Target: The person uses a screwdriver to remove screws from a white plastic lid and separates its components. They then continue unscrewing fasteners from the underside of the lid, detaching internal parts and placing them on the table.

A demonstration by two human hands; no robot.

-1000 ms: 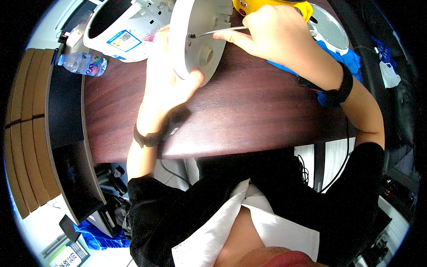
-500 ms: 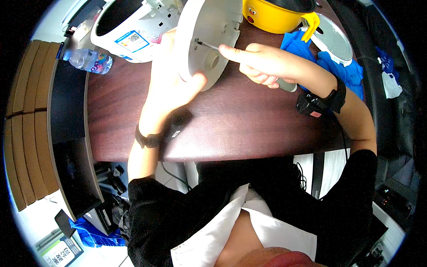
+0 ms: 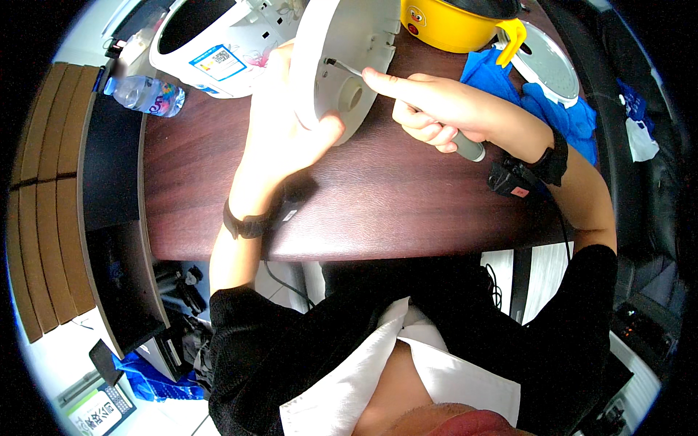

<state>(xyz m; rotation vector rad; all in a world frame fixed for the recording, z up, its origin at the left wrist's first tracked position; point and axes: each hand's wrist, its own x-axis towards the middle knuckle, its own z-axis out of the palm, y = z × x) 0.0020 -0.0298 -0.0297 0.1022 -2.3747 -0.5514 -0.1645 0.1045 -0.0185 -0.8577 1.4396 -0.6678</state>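
My left hand [image 3: 298,131] grips the lower left rim of a round white plastic cover [image 3: 363,43], which is held tilted up above the table with its hollow inner side facing right. Inside it are small holes and a short round boss [image 3: 350,94]. In my right hand [image 3: 436,109] is a screwdriver [image 3: 470,147]; its grey-green handle end sticks out below the palm. The thin shaft points left, and its tip meets a small dark spot on the cover's inner wall. Whether a screw sits there is too small to tell.
Behind the cover stands a white appliance housing [image 3: 233,69] with a blue-edged label. A plastic bottle [image 3: 145,97] lies at the left. Far right are a yellow pot [image 3: 451,27], blue cloths [image 3: 549,109] and a pale oval lid [image 3: 545,62]. The brown table [image 3: 349,211] ends near my body.
The cover has shifted slightly to the right with my left hand. My right hand has turned a little, so more of the screwdriver handle shows.
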